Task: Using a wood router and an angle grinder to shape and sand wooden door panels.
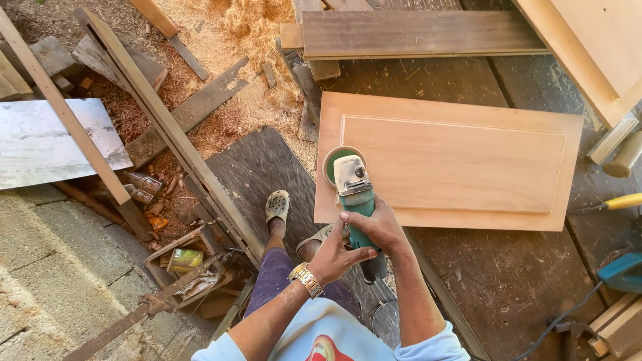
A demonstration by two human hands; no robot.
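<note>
Sander [352,194], green-bodied with a dusty grey head, sits at the 9 o'clock edge of a pale wooden door panel [455,164] lying flat on the dark counter [508,274]. Right hand [378,227] is wrapped fully around the sander's handle. Left hand [334,257], with a metal wristwatch [306,279], curls in from 7 o'clock, fingers touching the same handle. Dark plank [421,33] lies at 12 o'clock beyond the panel; sawdust [234,27] spreads at 11 o'clock.

A small yellow-green labelled can [185,259] lies among scrap wood at eight o'clock; two small labelled bottles [143,187] lie at nine.
</note>
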